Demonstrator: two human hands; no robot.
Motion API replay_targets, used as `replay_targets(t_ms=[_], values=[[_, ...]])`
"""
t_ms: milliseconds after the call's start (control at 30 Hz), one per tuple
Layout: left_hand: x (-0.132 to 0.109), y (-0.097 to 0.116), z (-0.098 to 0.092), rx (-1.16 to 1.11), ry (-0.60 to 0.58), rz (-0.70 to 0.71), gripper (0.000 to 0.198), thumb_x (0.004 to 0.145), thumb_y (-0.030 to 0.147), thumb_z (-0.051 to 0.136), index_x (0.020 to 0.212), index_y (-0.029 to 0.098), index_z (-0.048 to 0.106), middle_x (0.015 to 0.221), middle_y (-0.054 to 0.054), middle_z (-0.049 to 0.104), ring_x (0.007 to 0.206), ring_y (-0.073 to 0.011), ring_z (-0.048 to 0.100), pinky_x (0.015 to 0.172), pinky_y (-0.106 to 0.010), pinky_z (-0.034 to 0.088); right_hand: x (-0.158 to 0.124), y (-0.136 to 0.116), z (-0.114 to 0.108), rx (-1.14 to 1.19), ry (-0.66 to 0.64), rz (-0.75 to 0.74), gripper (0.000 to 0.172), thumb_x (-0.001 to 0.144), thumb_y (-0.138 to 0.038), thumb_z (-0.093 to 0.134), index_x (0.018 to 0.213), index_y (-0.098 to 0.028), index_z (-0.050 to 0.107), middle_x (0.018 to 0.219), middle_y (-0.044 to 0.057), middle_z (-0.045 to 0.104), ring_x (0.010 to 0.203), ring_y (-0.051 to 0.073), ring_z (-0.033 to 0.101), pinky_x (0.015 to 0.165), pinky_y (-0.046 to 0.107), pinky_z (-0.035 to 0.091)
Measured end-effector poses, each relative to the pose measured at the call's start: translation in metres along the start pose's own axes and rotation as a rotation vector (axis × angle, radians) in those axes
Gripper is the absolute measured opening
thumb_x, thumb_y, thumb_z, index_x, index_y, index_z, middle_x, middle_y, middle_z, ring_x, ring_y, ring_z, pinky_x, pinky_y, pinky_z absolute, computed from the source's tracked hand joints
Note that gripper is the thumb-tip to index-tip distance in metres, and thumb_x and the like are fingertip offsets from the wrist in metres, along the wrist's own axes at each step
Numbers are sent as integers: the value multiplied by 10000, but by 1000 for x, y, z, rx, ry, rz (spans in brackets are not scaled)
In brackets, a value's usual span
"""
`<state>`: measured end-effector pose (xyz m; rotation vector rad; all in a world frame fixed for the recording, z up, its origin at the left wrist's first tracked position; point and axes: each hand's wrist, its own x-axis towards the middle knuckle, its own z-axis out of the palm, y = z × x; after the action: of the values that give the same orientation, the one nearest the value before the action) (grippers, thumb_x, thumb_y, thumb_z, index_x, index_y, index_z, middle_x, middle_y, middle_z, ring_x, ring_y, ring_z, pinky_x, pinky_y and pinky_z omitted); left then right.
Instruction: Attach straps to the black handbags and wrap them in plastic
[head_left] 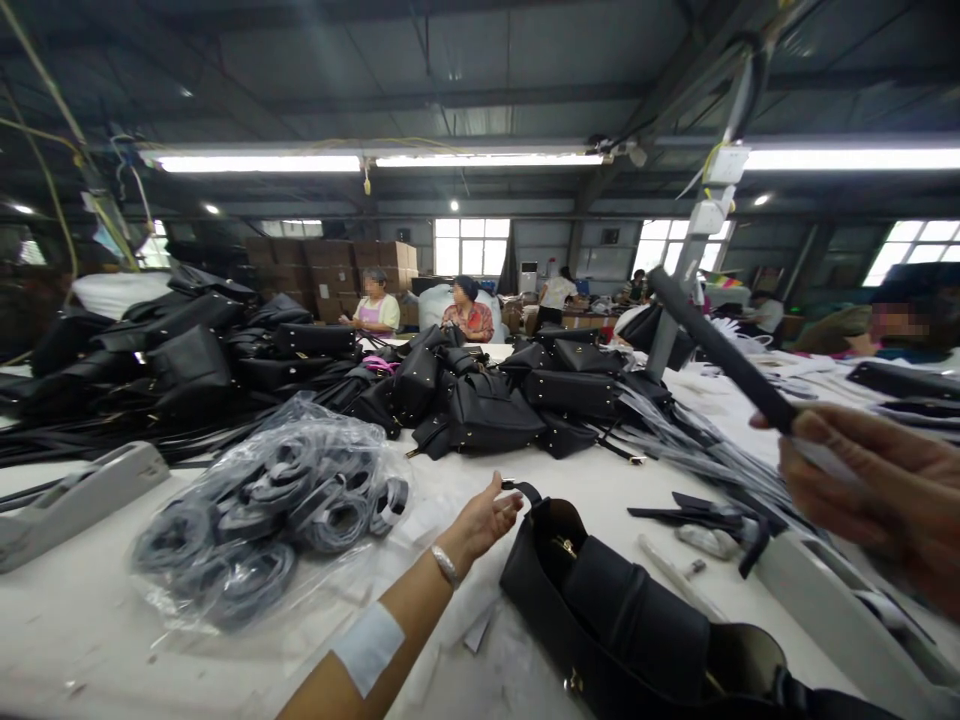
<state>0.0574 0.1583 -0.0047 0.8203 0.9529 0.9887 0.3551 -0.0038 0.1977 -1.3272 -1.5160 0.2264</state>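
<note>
My left hand (487, 515), with a silver bracelet on its wrist, reaches to the upper end of a black handbag (637, 610). Its thumb and fingers close on the short strap tab (531, 492) at the bag's end, where a small metal ring shows. The handbag lies open-topped on the table, with a wide flap across its middle and gold-coloured hardware. My right hand (855, 465), raised at the right and somewhat blurred, grips a long black strap (727, 360). The strap sticks up to the left; clear plastic seems to cover the part near the fingers.
Rolled straps (277, 510) in a clear plastic bag lie left of my forearm. Heaped black handbags (487, 405) fill the table's far side. Plastic-wrapped straps (697, 450) and a grey machine arm (847, 620) are at right; another machine arm (82, 500) stands left. Several people work beyond.
</note>
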Motion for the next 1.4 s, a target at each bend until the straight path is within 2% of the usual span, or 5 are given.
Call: replay_targets(t_ms=[100, 300, 567, 1033, 1400], values=[[8, 11, 10, -170, 23, 119, 233, 1002, 343, 529, 968, 128, 613, 965, -87, 718, 690, -60, 647, 683, -146, 511, -15, -1, 21, 169, -282, 324, 501, 763, -722, 641, 781, -223, 684, 575, 34, 606, 512, 141, 539, 490, 278, 462], [-9, 44, 25, -312, -60, 361, 286, 938, 254, 651, 1214, 216, 582, 1148, -60, 717, 928, -103, 691, 871, -219, 526, -34, 32, 59, 287, -491, 453, 601, 658, -708, 742, 930, -174, 702, 742, 48, 680, 500, 107, 508, 469, 244, 420], [-50, 62, 51, -195, -248, 507, 436, 679, 221, 894, 988, 171, 591, 976, -68, 743, 925, -190, 705, 829, -289, 519, -51, 65, 89, 423, -517, 526, 449, 805, -627, 679, 910, -191, 710, 613, -6, 607, 534, 109, 489, 492, 209, 349], [-95, 61, 90, 741, -274, 901, 216, 829, 174, 713, 1026, 241, 772, 1100, -72, 755, 1039, -260, 669, 950, -359, 476, -27, 31, 99, 564, -405, 391, 447, 759, -606, 740, 892, -180, 723, 850, 66, 717, 805, 187, 651, 635, 250, 457], [-66, 60, 59, 0, -266, 458, 344, 665, 271, 889, 968, 147, 782, 937, -71, 750, 842, -162, 648, 803, -258, 496, -48, 67, 92, 458, -517, 428, 450, 807, -617, 681, 839, -169, 657, 682, -14, 605, 452, 42, 388, 446, 203, 250]])
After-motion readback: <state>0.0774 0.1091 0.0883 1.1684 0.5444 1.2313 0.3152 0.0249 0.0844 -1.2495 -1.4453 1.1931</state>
